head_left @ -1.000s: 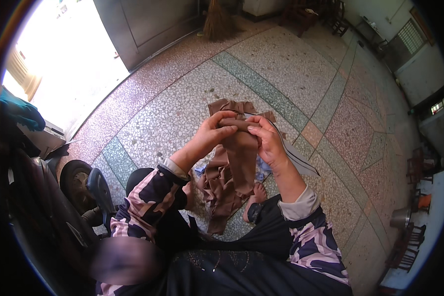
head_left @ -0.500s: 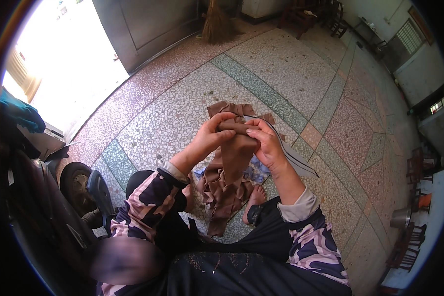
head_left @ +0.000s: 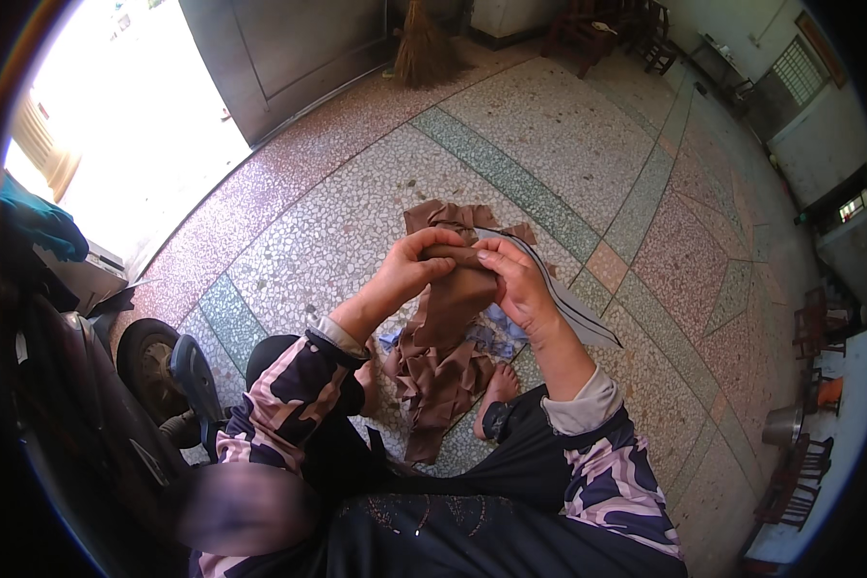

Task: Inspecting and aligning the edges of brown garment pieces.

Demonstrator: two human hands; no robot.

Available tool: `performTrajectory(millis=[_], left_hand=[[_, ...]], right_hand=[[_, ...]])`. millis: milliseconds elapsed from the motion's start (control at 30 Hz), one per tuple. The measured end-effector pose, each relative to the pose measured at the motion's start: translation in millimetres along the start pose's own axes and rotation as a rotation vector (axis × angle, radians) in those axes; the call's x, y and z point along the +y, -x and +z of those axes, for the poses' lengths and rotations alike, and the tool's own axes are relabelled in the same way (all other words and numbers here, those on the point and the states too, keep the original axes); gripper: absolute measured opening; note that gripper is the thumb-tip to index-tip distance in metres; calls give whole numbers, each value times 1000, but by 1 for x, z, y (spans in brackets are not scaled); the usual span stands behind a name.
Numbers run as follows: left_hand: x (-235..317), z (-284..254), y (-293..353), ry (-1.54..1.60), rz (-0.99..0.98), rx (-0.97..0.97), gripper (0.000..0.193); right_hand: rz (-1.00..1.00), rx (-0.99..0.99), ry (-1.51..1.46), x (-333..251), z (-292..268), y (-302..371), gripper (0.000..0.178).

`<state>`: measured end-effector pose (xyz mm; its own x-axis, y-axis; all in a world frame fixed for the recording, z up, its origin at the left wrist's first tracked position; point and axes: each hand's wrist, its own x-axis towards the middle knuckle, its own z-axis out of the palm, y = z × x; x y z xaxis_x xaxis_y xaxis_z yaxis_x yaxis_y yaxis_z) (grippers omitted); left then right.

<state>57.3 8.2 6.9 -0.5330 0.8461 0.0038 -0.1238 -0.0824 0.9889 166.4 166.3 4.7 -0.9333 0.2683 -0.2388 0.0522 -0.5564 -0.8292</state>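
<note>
Between my two hands is a piece of brown cloth [head_left: 459, 301], its upper edge folded over and its lower part hanging down. My left hand [head_left: 412, 265] pinches the fold at one end, thumb toward me. My right hand [head_left: 515, 275] grips the other end, with the thumb pressed on the fold. Below, a crumpled heap of brown fabric [head_left: 440, 390] lies on the floor between my feet. Light blue cloth pieces [head_left: 499, 332] show beside it. A grey strip with dark lines [head_left: 573, 308] stretches from behind my right hand toward the right.
A wheeled vehicle with a black tyre [head_left: 147, 358] stands close on my left. The terrazzo floor [head_left: 337, 202] spreads ahead. A straw broom [head_left: 422, 53] leans by the dark door [head_left: 289, 58]. Wooden chairs [head_left: 798, 482] and a metal bucket [head_left: 783, 426] stand far right.
The hanging part of the brown cloth has swung slightly left and spread. My right hand has shifted a little to the left along the fold; my left hand stays nearly in place.
</note>
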Motion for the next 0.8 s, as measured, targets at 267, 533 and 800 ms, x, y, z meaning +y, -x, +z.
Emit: performTrajectory(millis=[267,533,800], left_hand=[[-6,-2,-2,227,-135,15,40],[-5,-2,-1,16,-6,9,38],[1,0,1,202,-123,4,42]], right_hand=[[-55,-4,22,2,-1,2,23],[14,7,7,-1,-2,-1,21],[-113,-9,121,1,-2,3,20]])
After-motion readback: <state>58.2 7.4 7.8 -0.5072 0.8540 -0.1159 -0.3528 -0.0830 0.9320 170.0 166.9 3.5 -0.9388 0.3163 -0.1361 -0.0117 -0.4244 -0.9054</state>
